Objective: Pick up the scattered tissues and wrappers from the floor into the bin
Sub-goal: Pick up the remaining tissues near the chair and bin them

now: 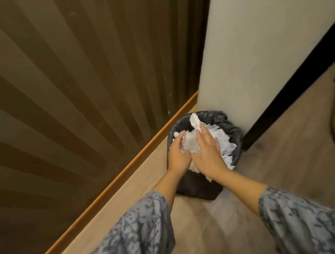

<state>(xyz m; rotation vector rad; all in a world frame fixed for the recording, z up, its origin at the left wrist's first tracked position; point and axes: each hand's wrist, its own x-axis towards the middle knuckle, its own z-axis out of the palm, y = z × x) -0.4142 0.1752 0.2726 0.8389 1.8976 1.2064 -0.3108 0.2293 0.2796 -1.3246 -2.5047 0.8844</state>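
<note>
Bin liner (225, 123) looks like glossy black plastic, tissues (222, 139) crinkly white paper, floor (206, 233) matt wood-look, sleeves (137, 234) soft printed cloth, probably.

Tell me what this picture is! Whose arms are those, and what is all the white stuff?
A camera worn on a person's head took it, looking down, so the arms are that person's own. The left hand and right hand press on a heap of white crumpled tissues. The heap sits in a small black bin lined with a dark bag, standing on the floor in a corner, between a brown curtain and a pale wall. The patterned sleeves are their clothes.
</note>
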